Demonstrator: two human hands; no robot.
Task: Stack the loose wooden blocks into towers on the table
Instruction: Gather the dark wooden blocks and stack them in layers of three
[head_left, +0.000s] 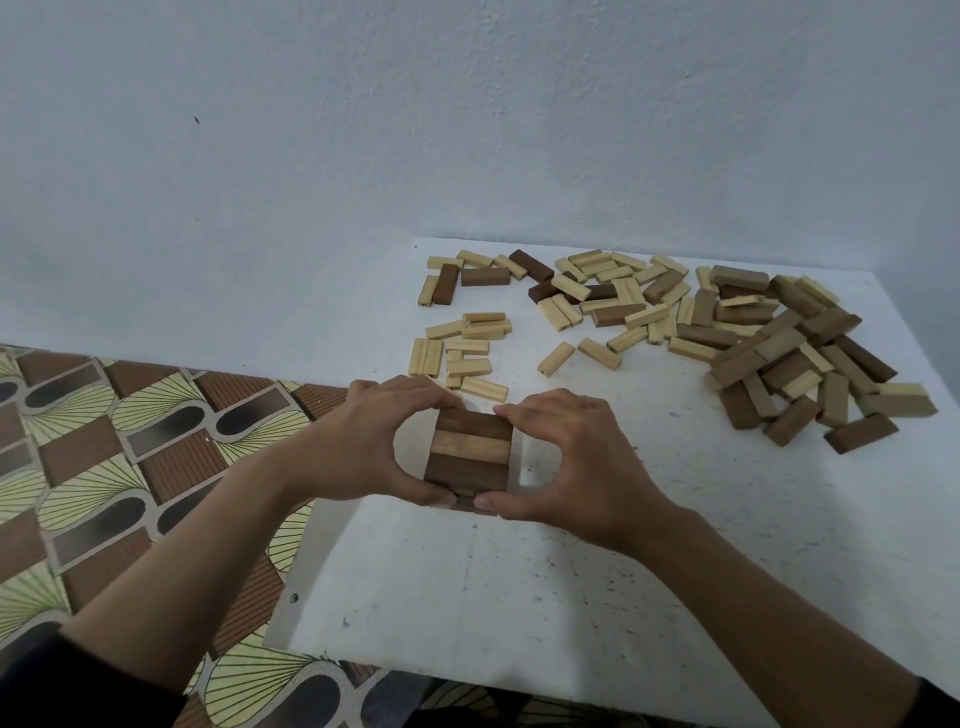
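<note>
Looking on from beside it, I see the white table (519, 597) set against the pale wall (467, 130), its near half left bare, I'd say as building room; the big heap of loose blocks (789, 353), dark and pale mixed, sprawls across the far right corner, well apart from the work; a smaller cluster of pale blocks (462, 348) lies nearer, just beyond the hands, probably so the next pieces are within easy reach; the tower (470, 452) stands low near the table's left edge, its top layer three blocks side by side, dark, pale, dark, with the ends of a crosswise layer showing beneath; the left hand (363, 441) cups it from the left, fingers curled over the far top edge and thumb pressed at the near bottom corner; the right hand (566, 462) mirrors that from the right, so both grip the tower and hold nothing else; my guess is they are squeezing the layers square before another goes on.
</note>
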